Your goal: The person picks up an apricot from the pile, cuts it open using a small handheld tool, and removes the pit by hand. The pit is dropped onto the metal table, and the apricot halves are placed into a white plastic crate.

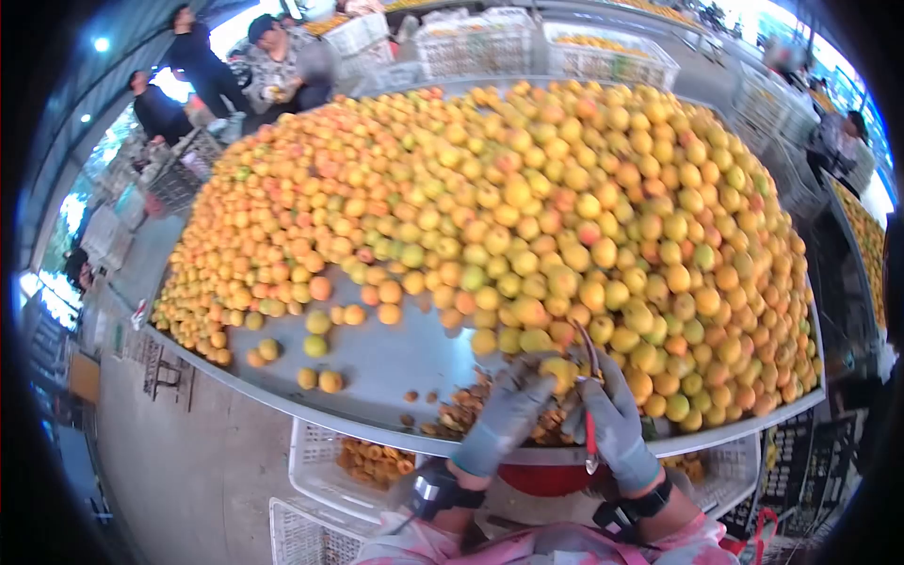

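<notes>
- Head view: left hand point(508, 410), gloved, grip clamped on a yellow apricot point(557, 372) at the near edge of the table point(386, 363).
- Right hand point(614, 419), gloved, grip clamped on a red-handled knife point(590, 428); the blade end touches the apricot just beside the left grip.
- Apricot pile point(527, 217) lies beyond both grips.
- Pits and scraps point(461, 410) lie under and left of the left grip.
- White crate point(325, 461) of halved fruit sits below the table, left of the left wrist.

Pretty bright daylight pouring in from the open sides, blown-out glare top right and left. Heavy fisheye warp with black corners, and the edges go soft and blurry.
</notes>
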A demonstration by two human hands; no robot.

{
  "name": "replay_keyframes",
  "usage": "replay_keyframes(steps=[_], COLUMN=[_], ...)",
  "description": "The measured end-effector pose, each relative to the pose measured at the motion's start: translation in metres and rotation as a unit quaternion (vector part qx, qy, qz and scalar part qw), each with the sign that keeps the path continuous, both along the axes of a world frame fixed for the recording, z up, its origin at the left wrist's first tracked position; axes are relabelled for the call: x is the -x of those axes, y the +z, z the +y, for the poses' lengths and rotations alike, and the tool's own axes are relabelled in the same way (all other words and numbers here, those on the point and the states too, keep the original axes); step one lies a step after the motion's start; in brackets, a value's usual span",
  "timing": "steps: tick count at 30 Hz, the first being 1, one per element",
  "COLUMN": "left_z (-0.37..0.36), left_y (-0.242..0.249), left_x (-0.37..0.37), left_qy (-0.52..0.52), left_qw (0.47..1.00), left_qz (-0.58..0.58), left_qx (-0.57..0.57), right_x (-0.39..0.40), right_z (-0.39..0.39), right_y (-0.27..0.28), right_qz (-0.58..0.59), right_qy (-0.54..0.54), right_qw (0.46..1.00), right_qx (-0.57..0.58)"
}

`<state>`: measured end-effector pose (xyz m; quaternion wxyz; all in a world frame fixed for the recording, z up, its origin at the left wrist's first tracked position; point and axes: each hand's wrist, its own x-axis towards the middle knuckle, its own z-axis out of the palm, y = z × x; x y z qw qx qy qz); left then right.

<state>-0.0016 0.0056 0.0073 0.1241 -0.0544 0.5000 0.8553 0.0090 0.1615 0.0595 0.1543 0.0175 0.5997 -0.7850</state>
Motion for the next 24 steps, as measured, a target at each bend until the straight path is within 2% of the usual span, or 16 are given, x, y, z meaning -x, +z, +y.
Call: replay_keyframes(steps=[1, 3, 4, 6, 9, 11, 13, 17, 19, 21, 24], left_z=[-0.001, -0.003, -0.002, -0.002, -0.002, 0.002, 0.001, -0.003, -0.005, -0.008, -0.011], left_y=[-0.006, -0.010, -0.008, 0.000, -0.004, -0.001, 0.001, 0.002, 0.004, 0.008, 0.005], left_x=[0.001, 0.003, 0.001, -0.004, -0.008, -0.009, -0.010, -0.006, -0.006, -0.006, -0.001], left_qy=[0.010, -0.107, -0.104, -0.060, -0.089, -0.063, -0.058, -0.054, 0.009, 0.012, 0.054], left_qw=[1.000, 0.977, 0.978, 0.996, 0.993, 0.994, 0.995, 0.996, 0.996, 0.996, 0.975], left_qz=[0.011, 0.019, 0.027, 0.042, 0.053, 0.085, 0.049, 0.056, 0.022, 0.003, -0.039], left_qx=[0.006, -0.183, -0.179, -0.049, -0.048, -0.014, -0.067, -0.034, -0.088, -0.085, -0.214], right_x=[0.000, -0.002, -0.002, -0.001, 0.000, 0.001, 0.000, 0.001, 0.002, 0.002, 0.004], right_z=[0.000, -0.001, -0.002, -0.005, -0.007, -0.006, -0.007, -0.002, 0.000, 0.003, 0.008], right_y=[-0.001, -0.003, -0.004, -0.003, -0.002, -0.007, -0.006, -0.001, 0.005, 0.007, 0.008], right_qz=[-0.008, -0.011, -0.006, 0.000, 0.001, 0.007, -0.016, -0.029, -0.027, -0.020, -0.015], right_qy=[-0.002, -0.001, -0.001, -0.009, -0.009, -0.012, -0.010, -0.020, -0.002, -0.020, -0.035], right_qw=[1.000, 1.000, 0.999, 1.000, 1.000, 0.999, 0.999, 0.999, 1.000, 1.000, 0.999], right_qx=[-0.012, -0.022, -0.034, -0.028, -0.023, -0.035, -0.029, -0.014, 0.013, 0.007, -0.029])
